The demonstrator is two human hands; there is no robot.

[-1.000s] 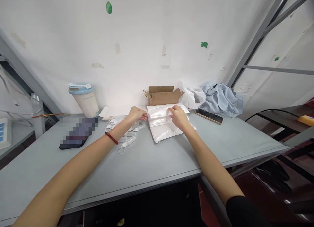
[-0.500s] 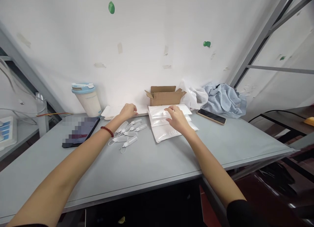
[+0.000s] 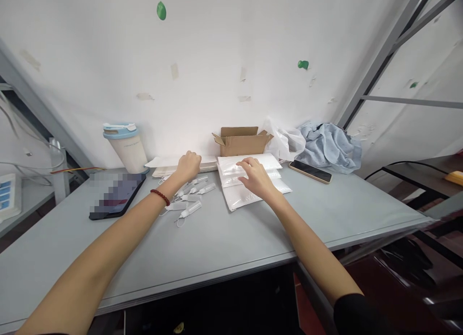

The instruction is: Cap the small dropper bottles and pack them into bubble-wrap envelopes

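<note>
My left hand (image 3: 188,166) is closed at the stack of white sheets (image 3: 164,172) against the wall. It seems to grip the top white sheet (image 3: 156,161), which sits slightly apart from those below; the fingertips are hidden. Under and in front of that wrist lie several small clear plastic bottles (image 3: 191,209) with thin loops. Over the white bubble mailers (image 3: 237,200), my right hand (image 3: 256,176) has its thumb and fingers apart, holding nothing. The mailers overlap in a pile; whether the hand touches them I cannot tell.
Behind the mailers stands an open cardboard box (image 3: 243,144), with a white plastic bag (image 3: 287,141) and a light blue cloth (image 3: 327,146) to its right. A phone (image 3: 311,172) lies before the cloth. At left are a tablet (image 3: 117,195) and a lidded cup (image 3: 127,149).
My left hand has closed more, and the top white sheet has shifted left and separated from the stack. My right hand stays over the mailers, nearly unmoved. The view has shifted slightly.
</note>
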